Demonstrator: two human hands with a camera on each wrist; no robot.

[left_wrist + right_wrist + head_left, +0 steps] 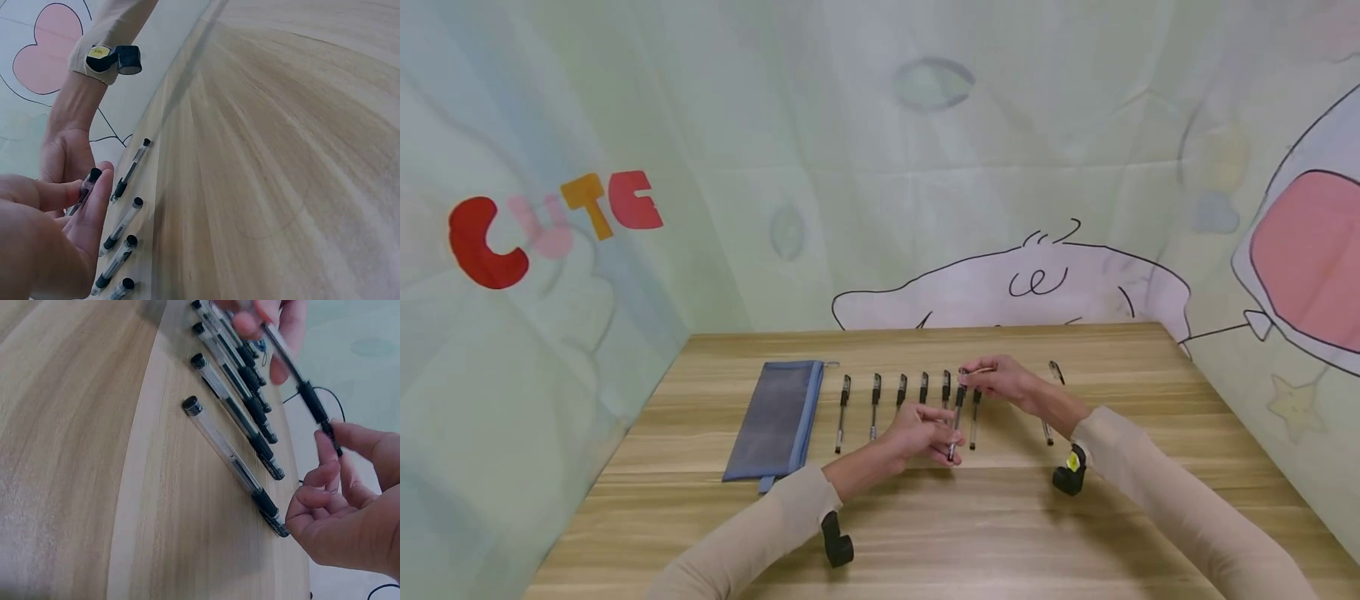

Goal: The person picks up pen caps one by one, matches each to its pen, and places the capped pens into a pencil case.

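A clear gel pen (957, 408) with a black grip and cap is raised over the table, held by both hands. My left hand (922, 432) pinches its lower end; in the left wrist view the pen's black tip end (95, 174) shows between thumb and fingers. Thumb and fingertips of my right hand (1000, 379) grip the capped end, seen closely in the right wrist view with the pen's black grip (311, 402) just beyond the fingers. Beneath the hands, several like pens lie in a row, among them a pen (974, 419) just right of the held one.
A blue mesh zip pouch (775, 421) lies at the left of the wooden table (925, 533). Beside it, the row starts with a pen (842, 414). Farther right, another pen (1056, 372) is partly covered by the right forearm. A printed cloth (760, 167) hangs behind the table.
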